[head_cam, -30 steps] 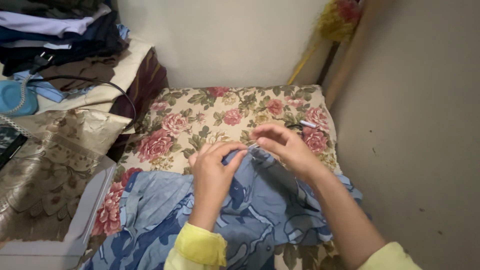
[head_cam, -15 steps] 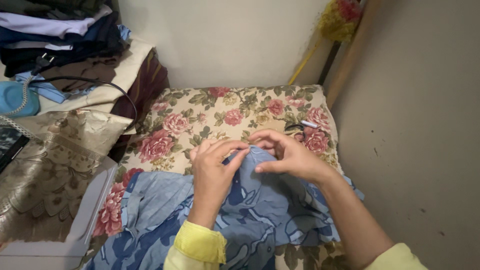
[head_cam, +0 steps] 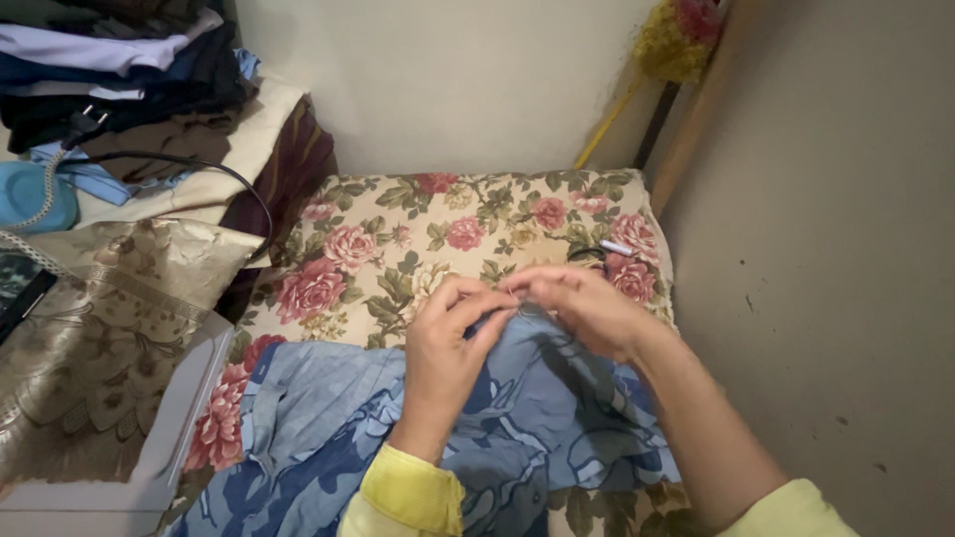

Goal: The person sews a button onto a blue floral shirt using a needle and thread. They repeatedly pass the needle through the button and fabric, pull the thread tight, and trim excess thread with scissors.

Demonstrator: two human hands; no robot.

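Head view: the left hand (head_cam: 448,343) and right hand (head_cam: 582,308) meet fingertip to fingertip, both pinching a raised fold of the blue patterned garment (head_cam: 517,418), which lies on the near part of the floral cushion (head_cam: 398,239). Anything thin between the fingers is too small to tell. The pinched fold could slip, since only the fingertips hold it.

garment (head_cam: 517,418) on cushion (head_cam: 418,229) (pen (head_cam: 617,247) behind) — clothes pile (head_cam: 109,70) left

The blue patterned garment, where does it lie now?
The blue patterned garment lies on the floral cushion, low in the head view, under both hands.
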